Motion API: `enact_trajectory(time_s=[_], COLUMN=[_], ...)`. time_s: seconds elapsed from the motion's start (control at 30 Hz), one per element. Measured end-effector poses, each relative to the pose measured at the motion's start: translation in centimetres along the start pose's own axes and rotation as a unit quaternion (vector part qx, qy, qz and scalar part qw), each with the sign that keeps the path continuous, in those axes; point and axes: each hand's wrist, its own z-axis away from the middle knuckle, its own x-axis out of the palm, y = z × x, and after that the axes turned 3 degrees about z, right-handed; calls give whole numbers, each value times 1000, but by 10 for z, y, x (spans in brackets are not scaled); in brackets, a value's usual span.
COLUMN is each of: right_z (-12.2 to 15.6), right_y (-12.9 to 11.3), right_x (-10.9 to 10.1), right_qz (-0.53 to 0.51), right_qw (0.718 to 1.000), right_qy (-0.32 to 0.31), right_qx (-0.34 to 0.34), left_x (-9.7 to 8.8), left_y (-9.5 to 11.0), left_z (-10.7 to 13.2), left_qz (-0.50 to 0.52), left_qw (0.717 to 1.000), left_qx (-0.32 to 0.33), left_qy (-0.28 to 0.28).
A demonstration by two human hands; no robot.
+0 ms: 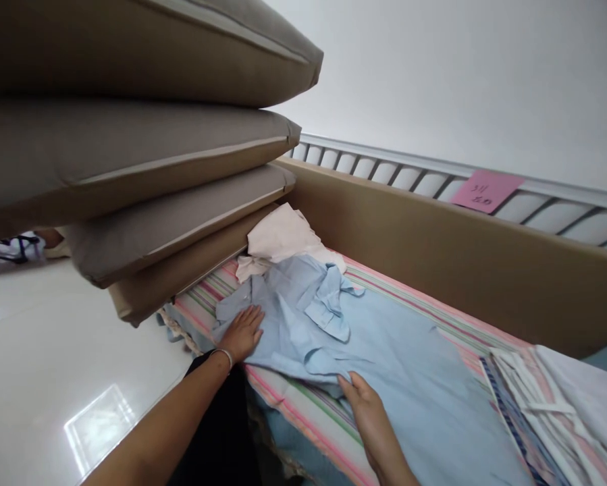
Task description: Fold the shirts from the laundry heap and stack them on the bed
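Observation:
A light blue shirt (287, 317) lies spread on a striped mattress (303, 412), partly rumpled, with one sleeve folded over the top. My left hand (243, 332) rests flat on its left part, fingers stretched out. At the near edge of the cloth, my right hand (366, 405) pinches the blue fabric between thumb and fingers. More smooth blue cloth (435, 391) stretches to the right; whether it all belongs to the shirt I cannot tell. Behind the shirt lies a crumpled pale pink garment (285, 233).
Thick grey-brown cushions (146, 155) are stacked at the left, overhanging the mattress. A brown board (409, 270) stands along the far side, before a white slatted radiator (379, 165) with a pink note (488, 191). Folded clothes (561, 418) lie at the right. Shiny floor (75, 364) shows at left.

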Motion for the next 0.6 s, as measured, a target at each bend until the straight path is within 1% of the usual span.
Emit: enact_trajectory(time_s=[0.2, 0.27, 0.33, 0.4, 0.43, 0.5, 0.53, 0.57, 0.6], right_z=[-7, -9, -12, -19, -23, -35, -41, -48, -54], right_y=[9, 10, 5, -6, -11, -19, -19, -16, -10], right_x=[-2, -8, -18, -33, -42, -62, -72, -81, -90], right_qz=[-106, -147, -192, -227, -242, -269, -277, -273, -258], right_qw=[988, 979, 967, 952, 944, 924, 914, 911, 914], right_qy=[75, 85, 80, 45, 11, -87, -134, -158, -156], right_qx=[80, 110, 149, 199, 223, 256, 264, 267, 272], left_x=[-1, -1, -1, -1, -1, 0, 0, 0, 0], left_y=[0, 0, 0, 0, -1, -1, -1, -1, -1], left_z=[1, 1, 1, 1, 0, 0, 0, 0, 0], left_qz=[0, -2, -3, -5, -6, -8, -9, -10, -10], left_qw=[1000, 1000, 1000, 1000, 1000, 1000, 1000, 1000, 1000], left_qx=[0, -1, -1, 0, 0, 2, 3, 4, 4], left_qy=[1, -1, -2, -3, -3, -3, -3, -1, 0])
